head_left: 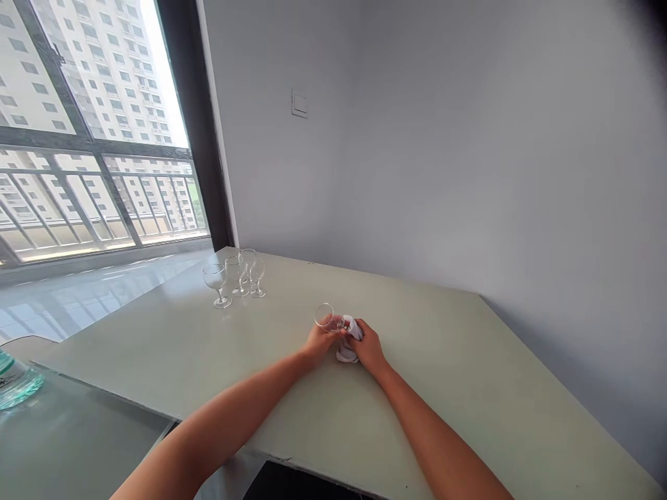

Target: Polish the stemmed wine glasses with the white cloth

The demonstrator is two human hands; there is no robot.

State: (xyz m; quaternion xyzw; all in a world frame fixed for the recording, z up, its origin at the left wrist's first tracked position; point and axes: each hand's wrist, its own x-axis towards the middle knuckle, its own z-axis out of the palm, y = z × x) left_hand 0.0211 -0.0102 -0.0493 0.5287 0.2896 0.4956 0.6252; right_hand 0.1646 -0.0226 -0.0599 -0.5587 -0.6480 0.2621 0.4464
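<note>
From the head camera we look down at a pale green tabletop point(417, 361) set against a grey wall point(469, 153). Our left hand point(323, 342) closes round the lower part of a clear stemmed wine glass point(326, 317), which tilts with its bowl pointing away over the middle of the tabletop. Our right hand point(369, 346) presses a crumpled white cloth point(348, 354) against the glass, fingers drawn together; how they sit within the cloth we cannot tell. Toward the far end of the tabletop, well apart from our hands, stands a cluster of upright clear wine glasses point(234, 278). Beyond that end, a railed window point(99, 187) shows tower blocks point(104, 69).
</note>
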